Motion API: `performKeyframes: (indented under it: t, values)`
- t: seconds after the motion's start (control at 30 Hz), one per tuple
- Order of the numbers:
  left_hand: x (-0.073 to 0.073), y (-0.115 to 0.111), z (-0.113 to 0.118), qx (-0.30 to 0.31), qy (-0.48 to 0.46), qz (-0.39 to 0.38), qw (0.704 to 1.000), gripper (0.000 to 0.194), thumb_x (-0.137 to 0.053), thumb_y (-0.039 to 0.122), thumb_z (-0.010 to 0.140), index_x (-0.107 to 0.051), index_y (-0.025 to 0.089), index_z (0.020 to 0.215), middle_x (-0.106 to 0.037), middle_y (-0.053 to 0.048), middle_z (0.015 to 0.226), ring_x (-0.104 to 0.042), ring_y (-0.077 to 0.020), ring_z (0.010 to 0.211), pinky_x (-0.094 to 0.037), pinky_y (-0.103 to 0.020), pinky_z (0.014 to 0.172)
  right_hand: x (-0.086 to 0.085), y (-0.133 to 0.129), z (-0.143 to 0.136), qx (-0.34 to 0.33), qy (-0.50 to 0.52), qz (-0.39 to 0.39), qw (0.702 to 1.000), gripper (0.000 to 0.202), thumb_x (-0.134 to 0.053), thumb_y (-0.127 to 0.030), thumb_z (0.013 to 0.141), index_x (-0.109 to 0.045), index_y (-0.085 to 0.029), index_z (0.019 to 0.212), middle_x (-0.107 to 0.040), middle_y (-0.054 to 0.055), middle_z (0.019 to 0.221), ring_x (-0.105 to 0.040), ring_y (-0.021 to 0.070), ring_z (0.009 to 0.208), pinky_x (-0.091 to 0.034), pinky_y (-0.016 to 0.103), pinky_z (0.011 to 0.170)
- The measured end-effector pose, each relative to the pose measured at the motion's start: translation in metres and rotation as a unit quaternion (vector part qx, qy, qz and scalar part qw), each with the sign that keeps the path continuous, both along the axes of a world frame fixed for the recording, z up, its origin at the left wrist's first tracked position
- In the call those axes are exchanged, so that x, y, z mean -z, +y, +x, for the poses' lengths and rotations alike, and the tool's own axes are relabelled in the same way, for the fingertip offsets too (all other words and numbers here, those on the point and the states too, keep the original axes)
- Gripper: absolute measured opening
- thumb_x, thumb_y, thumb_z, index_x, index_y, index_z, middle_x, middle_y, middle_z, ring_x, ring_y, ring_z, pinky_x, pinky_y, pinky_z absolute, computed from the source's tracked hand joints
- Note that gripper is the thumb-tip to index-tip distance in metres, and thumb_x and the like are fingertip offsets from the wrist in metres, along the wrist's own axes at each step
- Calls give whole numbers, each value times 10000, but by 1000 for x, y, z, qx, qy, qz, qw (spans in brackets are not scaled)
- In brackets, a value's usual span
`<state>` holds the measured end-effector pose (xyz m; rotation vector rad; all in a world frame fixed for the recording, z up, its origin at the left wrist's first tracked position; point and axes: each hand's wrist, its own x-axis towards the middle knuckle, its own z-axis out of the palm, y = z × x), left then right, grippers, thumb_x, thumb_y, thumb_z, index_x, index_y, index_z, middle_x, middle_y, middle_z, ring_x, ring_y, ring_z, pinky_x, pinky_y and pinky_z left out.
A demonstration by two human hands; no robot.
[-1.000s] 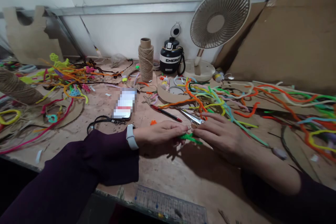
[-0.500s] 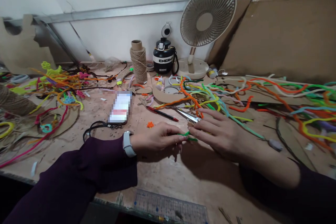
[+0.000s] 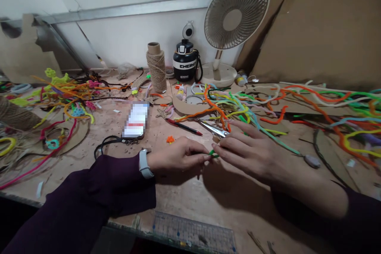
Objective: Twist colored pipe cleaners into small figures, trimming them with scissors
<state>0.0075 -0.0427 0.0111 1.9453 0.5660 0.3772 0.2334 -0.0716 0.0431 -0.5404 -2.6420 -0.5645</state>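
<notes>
A short green fuzzy piece sits between my two hands, above the middle of the table. My left hand, with a pale watch at its wrist, pinches the piece's left end between thumb and fingers. From the right, my right hand holds its other end with fingertips; they partly cover it. Silver scissors lie just behind my right fingers. Beside them is a black and red pen. A small orange piece rests on the table behind my left hand.
A phone lies at left centre. Twine, a black bottle and a fan stand at the back. Coloured fuzzy stems spread across the right, more at far left. A clear ruler lies at the front edge.
My right fingertips have moved slightly left, closer to my left fingertips, and less of the green piece shows. The view has shifted slightly.
</notes>
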Motion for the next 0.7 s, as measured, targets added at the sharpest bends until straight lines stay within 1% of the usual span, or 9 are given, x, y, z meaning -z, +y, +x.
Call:
performKeyframes:
  t: [0.07, 0.13, 0.2, 0.27, 0.33, 0.43, 0.5, 0.57, 0.7]
  values:
    - [1, 1, 0, -7, -27, -56, 998, 284, -530, 339, 907, -664, 137, 1054, -676, -64, 878, -596, -130, 755, -464, -236, 715, -2, 4, 4, 3, 8, 5, 1000, 243, -394, -76, 940, -624, -156, 945, -657, 32, 785, -613, 163, 770, -426, 482, 1023]
    - [2, 2, 0, -16, -48, -119, 992, 363, -595, 378, 866, -625, 144, 1142, -661, -63, 896, -598, -131, 745, -481, -252, 705, -5, 9, 9, 5, 2, 7, 1000, 270, -369, -76, 946, -623, -163, 966, -655, 35, 793, -614, 165, 773, -430, 475, 1018]
    - [4, 3, 0, -26, -54, -166, 984, 417, -620, 427, 841, -615, 141, 1145, -648, -59, 878, -594, -128, 718, -491, -263, 684, -9, 13, 13, 9, -6, 10, 1000, 302, -342, -70, 950, -623, -180, 972, -656, 32, 793, -617, 163, 769, -442, 464, 1006]
    - [6, 3, -1, -35, -54, -178, 982, 407, -614, 456, 841, -631, 140, 1097, -645, -62, 890, -594, -128, 735, -492, -266, 695, -12, 15, 15, 16, -9, 15, 1000, 331, -324, -60, 948, -623, -201, 969, -659, 27, 790, -620, 161, 763, -454, 459, 992]
    - [7, 4, -2, -45, -63, -174, 982, 379, -601, 456, 853, -641, 147, 1068, -649, -67, 934, -599, -135, 796, -484, -267, 732, -14, 15, 16, 20, -16, 21, 999, 347, -318, -52, 946, -625, -213, 965, -664, 24, 798, -626, 161, 772, -463, 453, 983]
    - [7, 6, -3, -62, -87, -194, 975, 358, -569, 444, 880, -635, 163, 1092, -659, -68, 966, -606, -143, 852, -472, -262, 751, -14, 15, 17, 23, -29, 25, 999, 348, -322, -47, 944, -630, -208, 960, -671, 30, 812, -636, 168, 800, -467, 450, 979]
    - [6, 7, -3, -73, -96, -219, 968, 364, -533, 451, 900, -629, 162, 1100, -668, -71, 945, -612, -140, 822, -469, -255, 714, -13, 15, 17, 25, -25, 26, 999, 348, -323, -48, 944, -635, -203, 951, -675, 35, 820, -639, 171, 808, -468, 453, 979]
    - [6, 7, -3, -80, -100, -234, 964, 373, -518, 463, 905, -632, 148, 1068, -672, -75, 909, -611, -135, 784, -463, -246, 678, -13, 16, 17, 28, -20, 21, 999, 351, -324, -47, 944, -639, -202, 937, -678, 40, 828, -638, 173, 809, -470, 457, 975]
    - [8, 7, -2, -95, -103, -236, 962, 369, -550, 475, 885, -632, 133, 996, -666, -67, 867, -592, -115, 734, -450, -230, 651, -12, 17, 17, 29, -21, 16, 999, 367, -314, -37, 942, -645, -196, 929, -679, 43, 827, -636, 171, 802, -468, 458, 973]
